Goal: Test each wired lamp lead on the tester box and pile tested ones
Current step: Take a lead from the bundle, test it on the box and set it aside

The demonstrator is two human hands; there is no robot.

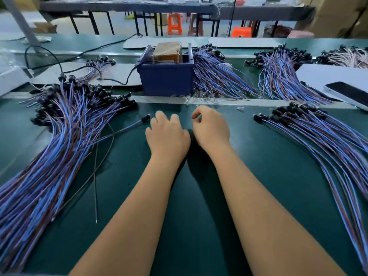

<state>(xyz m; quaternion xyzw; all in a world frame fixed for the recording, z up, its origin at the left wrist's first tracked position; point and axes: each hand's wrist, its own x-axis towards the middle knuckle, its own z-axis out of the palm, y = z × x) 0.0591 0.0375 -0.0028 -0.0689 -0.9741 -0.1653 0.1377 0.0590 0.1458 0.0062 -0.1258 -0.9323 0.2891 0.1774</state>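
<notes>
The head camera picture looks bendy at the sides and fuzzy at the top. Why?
Head view: the wide lens curves the table edge and fans out the wire piles; the orange stools far behind are out of focus; the left hand and right hand look slightly soft; a dark shadow falls between the forearms.

Left lead pile (49, 148) cut off by left edge. Right lead pile (326, 148) runs off right edge. Right hand (211, 126) fingertips curled under, contents hidden. Phone (350, 93) cropped.
</notes>
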